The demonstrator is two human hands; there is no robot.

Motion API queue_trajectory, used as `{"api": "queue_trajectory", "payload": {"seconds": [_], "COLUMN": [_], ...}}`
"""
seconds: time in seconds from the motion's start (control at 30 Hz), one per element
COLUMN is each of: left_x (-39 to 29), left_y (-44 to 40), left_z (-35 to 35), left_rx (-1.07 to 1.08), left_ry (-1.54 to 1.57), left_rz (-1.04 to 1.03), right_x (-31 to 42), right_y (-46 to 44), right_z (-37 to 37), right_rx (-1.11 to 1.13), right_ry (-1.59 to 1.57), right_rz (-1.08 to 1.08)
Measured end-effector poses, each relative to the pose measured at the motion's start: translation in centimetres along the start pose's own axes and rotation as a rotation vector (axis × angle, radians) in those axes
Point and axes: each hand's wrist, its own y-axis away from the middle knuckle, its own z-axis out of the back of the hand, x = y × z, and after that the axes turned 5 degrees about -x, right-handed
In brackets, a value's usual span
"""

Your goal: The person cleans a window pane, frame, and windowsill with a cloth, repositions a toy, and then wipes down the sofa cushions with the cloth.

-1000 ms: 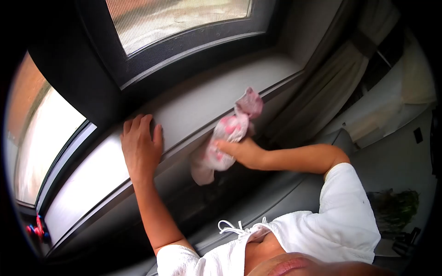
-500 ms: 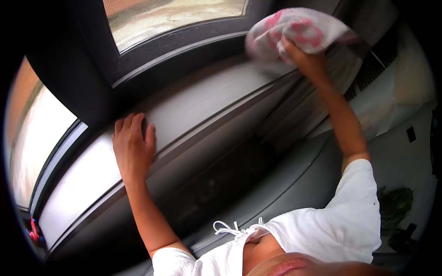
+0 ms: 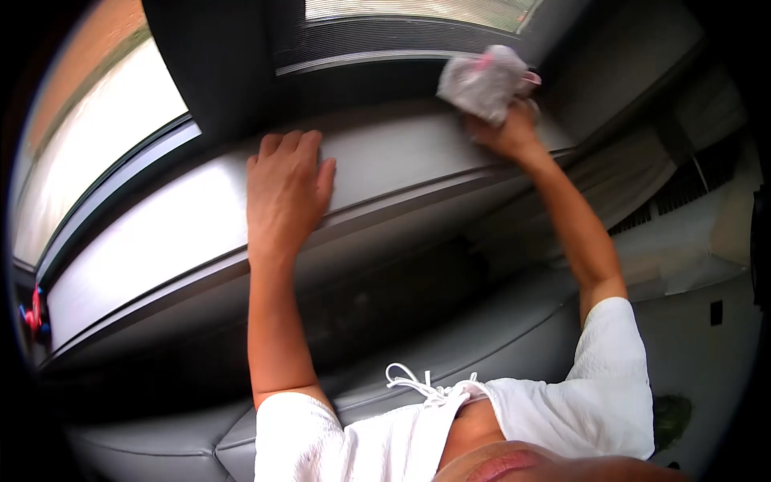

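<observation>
1. My right hand [image 3: 514, 132] is closed around a cloth [image 3: 484, 80], fingers and thumb drawn in on it; blur keeps me from telling exactly how each finger sits.
2. The cloth is bunched, whitish with pink marks, most of it standing out past my fingers on the far side. It is over the far edge of the windowsill [image 3: 161, 233], toward the right end, against the lower part of the dark window frame [image 3: 361, 84] in my view. I cannot tell whether it touches the frame.
3. My left hand [image 3: 287, 185] holds nothing. It rests palm down on the sill, well apart from the cloth, fingers close together and a little bent, thumb held out to the side.
4. Beyond my hands, a mesh screen [image 3: 409, 11] fills the window ahead, and a bright pane [image 3: 104, 120] stands to the left.
5. At the sill's left end is a small red and blue object [image 3: 34, 313], too small to make out.
6. Nearer my body, below the sill, is a grey padded seat [image 3: 144, 446].
</observation>
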Motion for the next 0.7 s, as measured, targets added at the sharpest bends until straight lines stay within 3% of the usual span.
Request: {"api": "queue_trajectory", "payload": {"seconds": [0.03, 0.1, 0.13, 0.17, 0.2, 0.23, 0.27, 0.37, 0.43, 0.5, 0.57, 0.6, 0.67, 0.7], "left_x": [0.2, 0.5, 1.0, 1.6, 2.3, 3.8, 5.0, 4.1, 2.5, 1.6, -1.3, -1.9, -4.3, -6.2], "left_y": [0.1, 0.2, 0.5, 1.1, 1.7, 3.0, 3.4, 2.7, 2.7, 2.7, 1.1, -0.4, -1.4, -1.0], "left_z": [-0.4, -0.9, -0.8, -0.9, -1.3, -3.2, -3.8, -2.8, -3.5, -3.7, -2.1, -2.3, -4.4, -6.4], "left_rx": [-0.026, -0.061, -0.107, -0.153, -0.197, -0.330, -0.359, -0.281, -0.273, -0.173, -0.070, -0.149, -0.176, -0.138], "left_ry": [0.004, 0.048, 0.234, 0.421, 0.606, 0.537, 0.209, 0.602, 0.921, 1.001, 1.327, 0.977, 0.521, 0.431], "left_rz": [-0.011, -0.018, 0.017, 0.052, 0.089, 0.131, 0.032, 0.142, 0.134, -0.022, -0.031, -0.258, -0.446, -0.423], "right_x": [3.7, 11.3, 14.0, 17.7, 19.7, 20.3, 20.8, 18.6, 15.8, 13.1, 10.2, 8.3, 4.2, 2.8], "right_y": [-0.8, -2.1, -2.7, -3.8, -4.3, -5.0, -5.6, -5.0, -3.3, -0.5, 1.3, 2.7, 6.5, 7.9], "right_z": [0.2, 0.4, -0.4, 0.2, 0.0, -0.4, -0.7, 0.5, 1.2, 3.6, 6.3, 6.8, 6.1, 4.8], "right_rx": [0.017, 0.098, 0.047, -0.144, -0.054, -0.061, -0.060, 0.267, 0.283, 0.212, 0.113, 0.058, 0.136, 0.061], "right_ry": [-0.280, -0.556, -0.553, -0.687, -0.802, -1.014, -1.227, -1.432, -1.150, -0.798, -0.489, -0.334, -0.269, -0.244], "right_rz": [-0.024, -0.047, 0.110, 0.155, 0.131, 0.063, -0.009, -0.166, 0.246, 0.312, 0.375, 0.394, 0.219, 0.212]}}
